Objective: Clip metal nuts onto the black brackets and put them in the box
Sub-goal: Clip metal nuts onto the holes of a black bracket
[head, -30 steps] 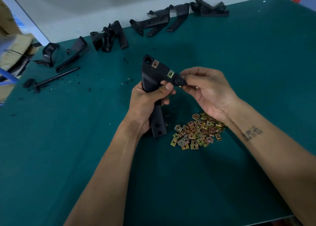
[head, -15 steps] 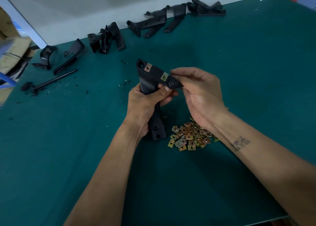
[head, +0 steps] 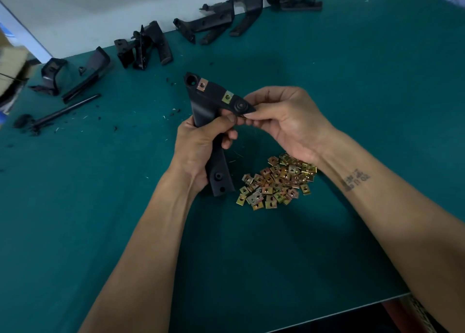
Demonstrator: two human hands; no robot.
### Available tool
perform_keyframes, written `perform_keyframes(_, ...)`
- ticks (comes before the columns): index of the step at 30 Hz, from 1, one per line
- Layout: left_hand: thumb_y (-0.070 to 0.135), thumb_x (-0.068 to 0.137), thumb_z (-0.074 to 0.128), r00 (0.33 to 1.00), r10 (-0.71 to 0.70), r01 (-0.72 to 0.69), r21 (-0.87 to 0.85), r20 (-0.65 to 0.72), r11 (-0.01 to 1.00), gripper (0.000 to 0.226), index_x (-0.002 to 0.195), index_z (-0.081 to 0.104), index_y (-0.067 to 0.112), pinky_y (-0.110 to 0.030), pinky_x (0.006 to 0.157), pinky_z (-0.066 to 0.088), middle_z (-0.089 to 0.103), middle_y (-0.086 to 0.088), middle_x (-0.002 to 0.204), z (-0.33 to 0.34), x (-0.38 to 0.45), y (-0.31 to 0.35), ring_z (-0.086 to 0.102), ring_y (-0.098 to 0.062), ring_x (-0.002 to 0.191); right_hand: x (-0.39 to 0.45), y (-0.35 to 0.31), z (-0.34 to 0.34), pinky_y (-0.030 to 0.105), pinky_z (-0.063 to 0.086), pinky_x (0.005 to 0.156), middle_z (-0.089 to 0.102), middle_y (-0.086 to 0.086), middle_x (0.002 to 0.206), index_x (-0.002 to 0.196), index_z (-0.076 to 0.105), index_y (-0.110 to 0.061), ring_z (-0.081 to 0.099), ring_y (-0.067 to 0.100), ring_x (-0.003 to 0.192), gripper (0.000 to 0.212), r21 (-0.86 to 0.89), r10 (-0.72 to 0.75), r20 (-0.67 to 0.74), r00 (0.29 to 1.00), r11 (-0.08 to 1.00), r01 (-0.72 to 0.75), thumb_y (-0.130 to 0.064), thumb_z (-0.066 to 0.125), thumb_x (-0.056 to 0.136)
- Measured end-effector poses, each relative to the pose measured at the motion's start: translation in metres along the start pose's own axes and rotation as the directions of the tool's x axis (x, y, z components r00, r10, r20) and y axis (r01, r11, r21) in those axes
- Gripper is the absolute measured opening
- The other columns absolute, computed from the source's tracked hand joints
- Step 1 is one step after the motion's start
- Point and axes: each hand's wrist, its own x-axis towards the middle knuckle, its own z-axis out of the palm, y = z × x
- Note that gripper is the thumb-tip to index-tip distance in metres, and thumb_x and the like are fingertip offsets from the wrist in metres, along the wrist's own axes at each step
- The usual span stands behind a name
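My left hand (head: 201, 143) grips the stem of a black L-shaped bracket (head: 211, 98) held above the green table (head: 352, 81). Two metal nuts sit clipped on its upper arm, a copper one (head: 202, 84) and a yellowish one (head: 227, 97). My right hand (head: 284, 121) pinches the bracket's right tip, with a sliver of metal just showing between the fingertips. A pile of loose metal nuts (head: 276, 181) lies on the table under my right wrist.
Several more black brackets (head: 214, 23) lie in a row along the table's far edge. A black rod (head: 63, 111) with dark crumbs lies at the left. A cardboard box (head: 11, 63) shows at the far left edge. The table's near edge runs at bottom right.
The bracket and both hands have shifted slightly; my right fingertips have slid lower on the bracket's tip. The grip on the stem is unchanged.
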Motion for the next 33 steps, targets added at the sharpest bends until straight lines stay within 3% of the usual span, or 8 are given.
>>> perform_keyframes(2,0.000,0.090,0.069,1.000,-0.003,0.004,-0.023,0.003,1.000,0.006,0.090,0.072,0.006,-0.018,0.049,0.043,0.073,-0.012,0.086,-0.001,0.000,0.002,0.059,-0.012,0.059,0.001,0.003,0.001,0.028,0.058,0.079,0.073,0.015,0.085,0.089,0.073,0.000,0.070,0.020,0.076,0.020,0.004,-0.029,-0.023,0.999,1.000,0.029,0.017,0.067,0.081)
perform_keyframes(6,0.008,0.087,0.074,1.000,0.002,-0.002,-0.020,-0.005,1.000,0.008,0.094,0.073,0.007,-0.019,0.050,0.043,0.070,-0.013,0.087,-0.001,0.000,0.001,0.057,-0.013,0.061,0.003,0.009,0.006,0.045,0.058,0.097,0.075,0.011,0.087,0.084,0.075,-0.009,0.071,0.025,0.089,0.024,-0.085,-0.144,-0.111,0.983,0.987,0.135,0.014,0.075,0.077)
perform_keyframes(10,0.006,0.091,0.069,0.999,0.049,-0.049,-0.045,0.009,0.998,0.013,0.083,0.076,0.013,-0.019,0.048,0.043,0.067,-0.003,0.074,-0.002,-0.001,0.000,0.056,-0.012,0.058,0.001,0.014,0.011,0.028,0.057,0.080,0.076,-0.003,0.081,0.086,0.075,-0.013,0.071,0.012,0.080,0.019,-0.191,-0.230,-0.072,0.970,0.958,0.213,0.003,0.083,0.079)
perform_keyframes(14,0.009,0.092,0.066,0.996,0.031,-0.025,-0.073,0.079,0.997,0.020,0.078,0.078,0.019,-0.018,0.047,0.042,0.067,-0.001,0.075,-0.008,0.000,0.003,0.056,-0.010,0.056,-0.003,0.014,0.013,0.023,0.058,0.074,0.077,0.001,0.084,0.094,0.072,-0.002,0.075,0.015,0.076,0.018,-0.253,-0.320,-0.008,0.947,0.917,0.308,0.004,0.082,0.080)
perform_keyframes(16,0.011,0.091,0.065,0.994,0.009,-0.001,-0.075,0.106,0.997,0.015,0.081,0.075,0.015,-0.016,0.047,0.042,0.067,-0.001,0.077,-0.012,0.001,0.004,0.055,-0.009,0.056,-0.004,0.012,0.014,0.027,0.060,0.076,0.077,0.006,0.088,0.096,0.071,-0.001,0.075,0.018,0.080,0.020,-0.282,-0.327,0.019,0.945,0.905,0.319,0.004,0.082,0.080)
perform_keyframes(20,0.012,0.092,0.060,0.982,-0.059,0.073,-0.069,0.180,0.995,0.007,0.090,0.065,0.008,-0.014,0.044,0.038,0.062,0.001,0.069,-0.019,0.003,0.005,0.050,-0.005,0.049,-0.005,0.011,0.011,0.051,0.061,0.087,0.073,0.025,0.097,0.099,0.071,0.006,0.074,0.037,0.091,0.023,-0.365,-0.328,0.084,0.941,0.868,0.335,0.004,0.083,0.080)
perform_keyframes(28,0.016,0.093,0.058,0.967,-0.085,0.097,-0.037,0.240,0.995,0.011,0.096,0.059,0.005,-0.014,0.043,0.038,0.061,0.002,0.065,-0.025,0.001,0.006,0.048,-0.005,0.045,-0.003,0.008,0.005,0.049,0.060,0.090,0.074,0.024,0.098,0.099,0.073,0.004,0.072,0.037,0.092,0.025,-0.419,-0.296,0.130,0.946,0.849,0.323,0.001,0.085,0.078)
perform_keyframes(33,0.016,0.094,0.061,0.960,-0.021,0.023,-0.004,0.280,1.000,0.018,0.080,0.072,0.018,-0.014,0.045,0.037,0.059,0.004,0.064,-0.024,-0.004,0.005,0.046,-0.004,0.047,-0.005,0.007,0.007,0.046,0.061,0.088,0.075,0.021,0.095,0.097,0.073,0.003,0.072,0.038,0.090,0.024,-0.387,-0.283,0.150,0.947,0.865,0.320,0.001,0.086,0.077)
